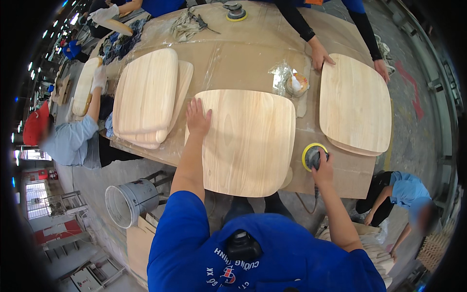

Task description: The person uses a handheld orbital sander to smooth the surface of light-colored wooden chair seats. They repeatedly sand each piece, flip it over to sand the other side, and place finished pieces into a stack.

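A pale wooden seat panel (250, 141) with rounded corners lies in front of me, its near edge reaching past the table's edge. My left hand (198, 118) rests flat on its upper left corner, fingers spread. To the panel's right, my right hand (324, 170) grips a round sander (312, 156) with a yellow-edged pad. The sander is apart from the panel, and its hose hangs down by my forearm. Under the panel's right side, the edge of another panel shows.
A stack of panels (146, 92) stands at the left on the cardboard-covered table (228, 58). Across the table, a co-worker's hands hold another panel (355, 102). A small tub (296, 84), a rag (185, 27) and a second sander (236, 12) lie beyond. A bucket (131, 202) stands below left.
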### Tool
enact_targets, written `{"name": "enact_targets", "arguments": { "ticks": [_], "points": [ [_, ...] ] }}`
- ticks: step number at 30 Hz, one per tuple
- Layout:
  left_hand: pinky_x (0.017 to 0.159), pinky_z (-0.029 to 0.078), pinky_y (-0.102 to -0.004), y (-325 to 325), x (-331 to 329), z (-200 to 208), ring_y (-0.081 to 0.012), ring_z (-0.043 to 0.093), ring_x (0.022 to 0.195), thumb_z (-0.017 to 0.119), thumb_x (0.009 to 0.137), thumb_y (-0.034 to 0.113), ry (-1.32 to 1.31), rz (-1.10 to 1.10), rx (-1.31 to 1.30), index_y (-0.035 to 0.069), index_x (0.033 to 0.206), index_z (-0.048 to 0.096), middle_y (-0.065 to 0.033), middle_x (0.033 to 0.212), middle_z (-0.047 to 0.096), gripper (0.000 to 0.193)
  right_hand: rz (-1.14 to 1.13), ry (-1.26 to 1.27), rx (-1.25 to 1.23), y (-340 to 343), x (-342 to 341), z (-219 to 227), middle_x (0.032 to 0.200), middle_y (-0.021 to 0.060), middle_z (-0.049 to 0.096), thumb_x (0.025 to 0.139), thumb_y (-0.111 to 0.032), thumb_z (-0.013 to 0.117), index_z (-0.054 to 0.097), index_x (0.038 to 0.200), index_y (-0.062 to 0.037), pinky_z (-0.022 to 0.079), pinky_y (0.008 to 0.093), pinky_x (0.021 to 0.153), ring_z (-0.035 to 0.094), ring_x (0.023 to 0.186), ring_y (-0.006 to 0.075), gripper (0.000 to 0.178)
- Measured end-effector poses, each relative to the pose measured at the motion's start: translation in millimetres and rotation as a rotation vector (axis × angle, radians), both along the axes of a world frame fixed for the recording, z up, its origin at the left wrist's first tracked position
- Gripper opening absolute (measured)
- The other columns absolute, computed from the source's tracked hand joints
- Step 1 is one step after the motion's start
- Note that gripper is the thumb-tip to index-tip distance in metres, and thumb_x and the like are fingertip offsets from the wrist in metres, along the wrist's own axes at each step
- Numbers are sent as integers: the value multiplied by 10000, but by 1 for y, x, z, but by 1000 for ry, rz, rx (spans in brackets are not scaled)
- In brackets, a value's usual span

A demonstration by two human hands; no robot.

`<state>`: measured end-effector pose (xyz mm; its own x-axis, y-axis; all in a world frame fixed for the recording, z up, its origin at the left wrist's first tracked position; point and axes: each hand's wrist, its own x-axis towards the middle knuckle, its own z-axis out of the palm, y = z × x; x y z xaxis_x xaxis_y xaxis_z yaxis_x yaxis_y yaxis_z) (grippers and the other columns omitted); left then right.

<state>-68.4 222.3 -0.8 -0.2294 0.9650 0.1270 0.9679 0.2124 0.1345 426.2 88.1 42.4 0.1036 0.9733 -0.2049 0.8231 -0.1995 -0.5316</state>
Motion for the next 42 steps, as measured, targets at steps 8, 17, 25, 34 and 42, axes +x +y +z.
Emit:
{"name": "enact_targets", "arguments": {
  "ticks": [8, 17, 25, 34, 42],
  "points": [
    [1164, 143, -511, -12, 54, -11, -391, 148, 1445, 431, 928, 510, 11, 357, 2, -7, 1480, 262, -209, 1568, 170, 775, -3, -18, 51, 0, -3, -7, 1394, 228, 341, 694, 3, 719, 402, 1391, -202, 490, 451, 909, 540, 1119, 432, 793],
    [1170, 110, -507, -58, 133, -7, -388, 102, 1457, 450, 918, 504, -141, 169, 1, -12, 1493, 212, -211, 1576, 132, 809, 52, -59, 124, 4, 5, -5, 1332, 214, 385, 694, 4, 718, 405, 1378, -148, 487, 446, 900, 547, 1092, 419, 768],
    [1172, 102, -501, -95, 67, 4, -384, 100, 1455, 487, 906, 509, -151, 288, -1, 1, 1495, 214, -198, 1577, 132, 825, 244, 84, 151, 5, -8, 46, 1262, 209, 416, 680, 12, 700, 438, 1339, -113, 441, 424, 971, 502, 1141, 406, 720],
    [1164, 156, -499, -146, 80, 9, -385, 143, 1447, 526, 892, 457, -219, -113, -81, -12, 1475, 257, -185, 1570, 175, 795, 525, 55, 151, 71, -173, 83, 1401, 243, 337, 705, 21, 681, 440, 1379, -235, 464, 443, 961, 519, 1148, 448, 760],
    [1134, 220, -523, -255, -1, 23, -442, 196, 1418, 591, 858, 444, -300, -63, -137, -20, 1455, 295, -234, 1547, 200, 812, 909, -141, -77, 57, -338, 53, 1437, 227, 337, 870, -41, 474, 480, 1364, -363, 485, 431, 949, 536, 1152, 432, 589]
  ]
}}
